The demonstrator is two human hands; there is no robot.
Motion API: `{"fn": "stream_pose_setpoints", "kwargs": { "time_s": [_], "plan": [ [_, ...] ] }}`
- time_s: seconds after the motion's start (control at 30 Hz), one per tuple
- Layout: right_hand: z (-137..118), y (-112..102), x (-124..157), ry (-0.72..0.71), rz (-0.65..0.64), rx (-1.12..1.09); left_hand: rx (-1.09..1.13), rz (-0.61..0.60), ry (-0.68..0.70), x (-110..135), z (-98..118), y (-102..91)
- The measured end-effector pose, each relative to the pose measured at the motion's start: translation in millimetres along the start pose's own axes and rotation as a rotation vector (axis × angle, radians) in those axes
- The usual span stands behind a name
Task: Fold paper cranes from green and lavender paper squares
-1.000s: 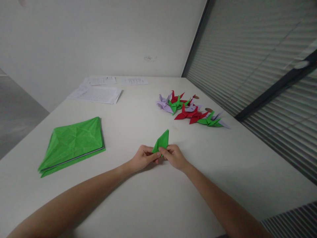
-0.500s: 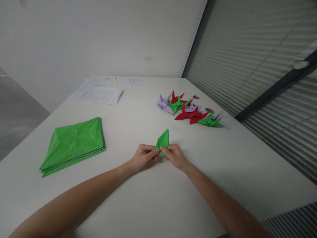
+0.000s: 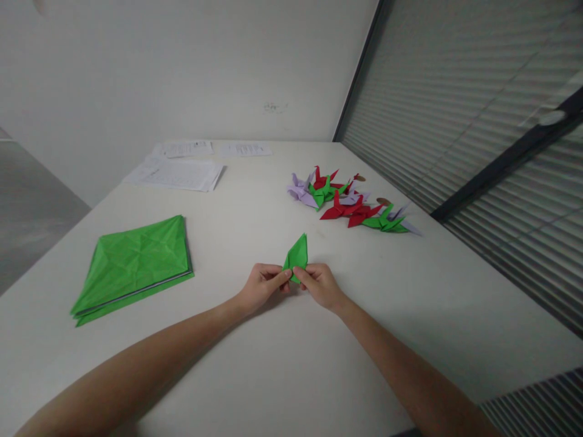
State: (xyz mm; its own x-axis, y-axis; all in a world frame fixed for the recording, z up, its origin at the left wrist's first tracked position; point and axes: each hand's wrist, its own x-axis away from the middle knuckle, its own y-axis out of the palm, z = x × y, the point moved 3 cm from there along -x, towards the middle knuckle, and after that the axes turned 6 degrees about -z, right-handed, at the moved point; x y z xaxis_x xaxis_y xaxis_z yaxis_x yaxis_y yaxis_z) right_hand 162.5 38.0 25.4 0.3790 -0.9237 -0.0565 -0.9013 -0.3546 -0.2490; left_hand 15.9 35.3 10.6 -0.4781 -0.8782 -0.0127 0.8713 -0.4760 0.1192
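Observation:
A small piece of folded green origami paper (image 3: 297, 252), roughly diamond-shaped with its point away from me, is held between both hands just over the white table (image 3: 255, 376). My left hand (image 3: 263, 286) pinches its lower left edge between thumb and fingers. On the lower right side, my right hand (image 3: 322, 286) grips it the same way, thumb on top. The two thumbs nearly meet at the near end, and the fingers beneath the paper are partly hidden.
To the left lies a stack of creased green paper (image 3: 141, 258). Several red, green and lilac paper cranes (image 3: 346, 207) sit in a cluster at the right, with brown round pieces (image 3: 383, 201) by them. Printed sheets (image 3: 177, 173) lie far left. Window blinds (image 3: 492, 152) border the right side.
Both hands keep their pinch on the folded green paper, which has shifted very slightly up and left in view. The cranes, stack and sheets stay in place.

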Motion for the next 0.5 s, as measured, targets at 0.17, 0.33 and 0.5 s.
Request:
{"fn": "stream_pose_setpoints", "kwargs": {
  "time_s": [0.17, 0.33, 0.5],
  "plan": [
    [3, 0, -3, 0.016, 0.043, -0.038, 0.22, 0.115, 0.069, -6, -6, -6.1],
    [16, -3, -7, 0.07, 0.097, -0.085, 0.312, 0.091, 0.063, -8, -10, -6.8],
    [18, -6, -7, 0.028, 0.162, -0.064, 0.3, 0.087, 0.104, -6, -5, -3.1]
  ]
}}
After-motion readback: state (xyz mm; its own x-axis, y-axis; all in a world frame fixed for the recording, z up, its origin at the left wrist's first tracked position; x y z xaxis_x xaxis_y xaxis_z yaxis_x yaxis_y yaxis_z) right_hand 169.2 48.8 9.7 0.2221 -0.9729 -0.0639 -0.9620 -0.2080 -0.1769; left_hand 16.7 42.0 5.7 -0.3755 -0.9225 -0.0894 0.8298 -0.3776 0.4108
